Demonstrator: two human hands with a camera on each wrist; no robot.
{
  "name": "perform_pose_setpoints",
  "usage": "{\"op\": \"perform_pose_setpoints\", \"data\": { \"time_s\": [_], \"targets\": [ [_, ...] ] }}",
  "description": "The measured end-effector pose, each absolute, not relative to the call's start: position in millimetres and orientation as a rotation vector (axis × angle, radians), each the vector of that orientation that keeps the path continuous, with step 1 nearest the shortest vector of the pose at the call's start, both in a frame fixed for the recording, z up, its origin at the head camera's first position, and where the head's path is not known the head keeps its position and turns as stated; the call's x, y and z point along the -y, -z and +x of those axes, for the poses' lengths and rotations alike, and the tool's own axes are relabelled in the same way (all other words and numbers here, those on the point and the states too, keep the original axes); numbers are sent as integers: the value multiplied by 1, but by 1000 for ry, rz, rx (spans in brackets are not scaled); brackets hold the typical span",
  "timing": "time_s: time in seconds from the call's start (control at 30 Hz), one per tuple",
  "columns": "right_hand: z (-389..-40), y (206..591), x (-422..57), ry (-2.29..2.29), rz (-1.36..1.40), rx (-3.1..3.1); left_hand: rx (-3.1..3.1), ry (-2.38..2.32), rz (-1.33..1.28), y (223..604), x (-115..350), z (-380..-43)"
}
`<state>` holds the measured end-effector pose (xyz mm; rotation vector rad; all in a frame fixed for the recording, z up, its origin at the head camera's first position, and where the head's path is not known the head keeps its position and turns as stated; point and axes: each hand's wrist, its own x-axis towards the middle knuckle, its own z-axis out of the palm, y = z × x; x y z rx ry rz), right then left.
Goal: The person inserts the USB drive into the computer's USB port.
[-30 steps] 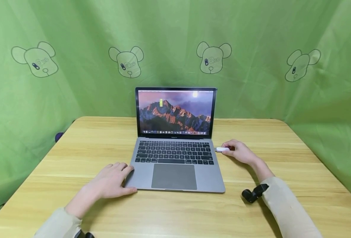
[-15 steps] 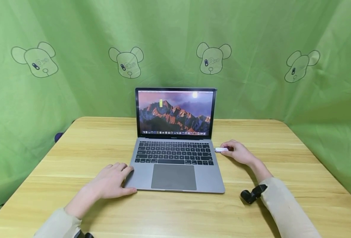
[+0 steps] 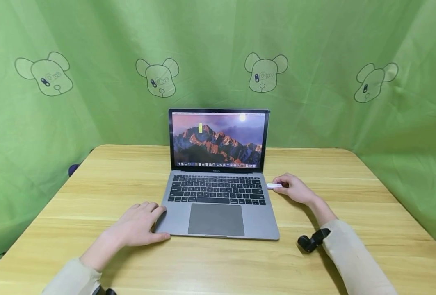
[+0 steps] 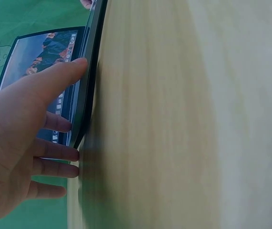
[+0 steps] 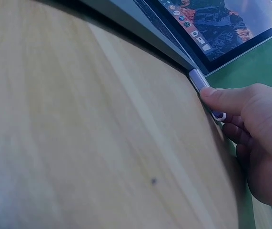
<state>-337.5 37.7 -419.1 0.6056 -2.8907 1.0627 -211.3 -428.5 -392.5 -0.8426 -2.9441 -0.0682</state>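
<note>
An unfolded grey laptop (image 3: 261, 215) stands on the table with its screen lit. My right hand (image 3: 295, 188) pinches a white USB flash drive (image 3: 272, 186) between thumb and fingers. The drive meets the laptop's right side by the keyboard, and its metal plug does not show. In the right wrist view, the flash drive (image 5: 198, 78) lies lengthwise against that side, with a rounded end behind my thumb. My left hand (image 3: 138, 224) rests at the laptop's front left corner. In the left wrist view, the left thumb (image 4: 69, 74) touches the front edge and the fingers are spread, fairly straight.
The wooden table (image 3: 92, 180) extends around the laptop on every side. Behind it hangs a green curtain (image 3: 218, 49) with outlined bear heads. A black wrist device (image 3: 313, 241) sits at my right sleeve.
My right hand has shifted slightly left with the flash drive. The metal plug, visible a second ago, has gone out of sight at the laptop's side. My left hand has stayed put.
</note>
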Motion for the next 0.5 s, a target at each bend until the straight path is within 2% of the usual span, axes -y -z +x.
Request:
{"op": "perform_pose_setpoints", "data": {
  "time_s": [0.5],
  "targets": [
    [-341, 421, -40, -1063, 563, 2920, 2937, 73, -842, 393, 429, -211]
  ]
}}
